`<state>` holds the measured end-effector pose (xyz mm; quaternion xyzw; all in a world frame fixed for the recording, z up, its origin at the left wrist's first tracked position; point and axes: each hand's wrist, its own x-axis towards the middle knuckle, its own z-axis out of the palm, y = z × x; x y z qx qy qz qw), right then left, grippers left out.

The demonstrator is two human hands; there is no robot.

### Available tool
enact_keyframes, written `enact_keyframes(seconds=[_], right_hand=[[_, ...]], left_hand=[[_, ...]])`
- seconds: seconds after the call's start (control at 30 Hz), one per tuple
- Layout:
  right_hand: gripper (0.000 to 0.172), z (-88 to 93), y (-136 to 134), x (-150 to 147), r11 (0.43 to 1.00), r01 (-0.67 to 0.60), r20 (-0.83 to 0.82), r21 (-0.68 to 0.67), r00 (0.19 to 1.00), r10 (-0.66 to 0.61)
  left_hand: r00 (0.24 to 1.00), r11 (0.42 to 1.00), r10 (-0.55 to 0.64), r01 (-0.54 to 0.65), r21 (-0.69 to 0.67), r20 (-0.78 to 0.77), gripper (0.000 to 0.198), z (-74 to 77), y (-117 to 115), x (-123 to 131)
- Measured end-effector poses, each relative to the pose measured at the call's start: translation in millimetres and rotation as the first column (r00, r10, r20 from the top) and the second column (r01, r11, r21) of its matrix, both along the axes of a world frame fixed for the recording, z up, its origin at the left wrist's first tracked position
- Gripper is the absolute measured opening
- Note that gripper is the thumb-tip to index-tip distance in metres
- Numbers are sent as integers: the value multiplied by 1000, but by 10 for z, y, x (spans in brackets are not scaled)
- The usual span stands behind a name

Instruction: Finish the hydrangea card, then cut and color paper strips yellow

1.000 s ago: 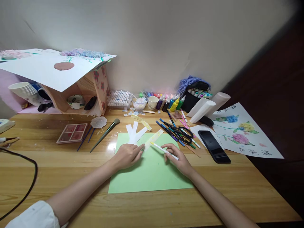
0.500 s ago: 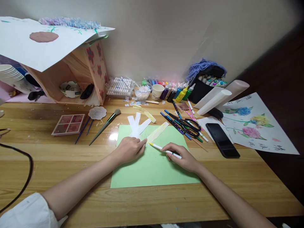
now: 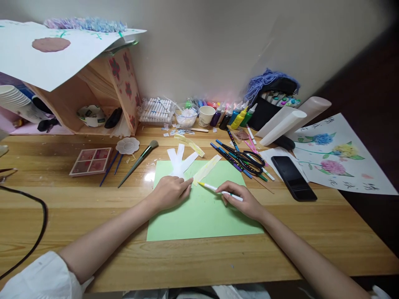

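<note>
A white marker with a yellow tip [image 3: 208, 187] is pinched in my right hand [image 3: 241, 200]. Its tip is at the lower end of a paper strip [image 3: 207, 169] streaked with pale yellow. My left hand [image 3: 173, 192] lies palm down on a green sheet [image 3: 202, 222], index finger stretched towards that same end of the strip. Whether the finger presses on it I cannot tell. White paper strips [image 3: 177, 162] fan out above my left knuckles, their lower ends hidden under the hand. Farther back, another yellow-marked strip [image 3: 190, 144] lies curled on the wooden table.
Right of the sheet lie black scissors [image 3: 249, 162] among several pens, then a phone [image 3: 293, 178] and a flower drawing [image 3: 339, 153]. Paint bottles [image 3: 239, 118], a paper cup [image 3: 206, 116] and a marker box [image 3: 156, 111] line the wall. A brush [image 3: 139, 163] and palette [image 3: 91, 161] lie left.
The marker tip has shifted slightly right and up along the strip's end, my right hand with it. My left hand stays on the sheet. The whole view has tilted a little.
</note>
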<state>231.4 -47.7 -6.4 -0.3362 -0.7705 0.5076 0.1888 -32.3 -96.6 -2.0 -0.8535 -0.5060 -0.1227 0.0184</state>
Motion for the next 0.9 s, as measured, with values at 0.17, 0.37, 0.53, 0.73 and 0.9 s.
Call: enact_keyframes(seconds=[0.17,0.37,0.53,0.73,0.9], right_hand=[[23,-23,8,2,996,81,-68,-28,994,-83],[24,-15,180,-138,991,73,-122,-110,989,-86],[25,-49,284,-183,986,50,-168,-159,983,-77],[24,-22,246,-180,982,87,-169,-165,979,-115],[25,-7,236,-190,986,53,-134,-160,988,-75]], left_hand=[[999,995,-50,48,88,20,33,-10,-22,1],[987,985,-159,158,65,-2,36,2,-65,30],[984,984,-177,177,3,-15,35,-19,-61,27],[982,982,-187,187,9,-26,34,-15,-49,15],[981,981,-194,194,-4,-15,35,-10,-43,14]])
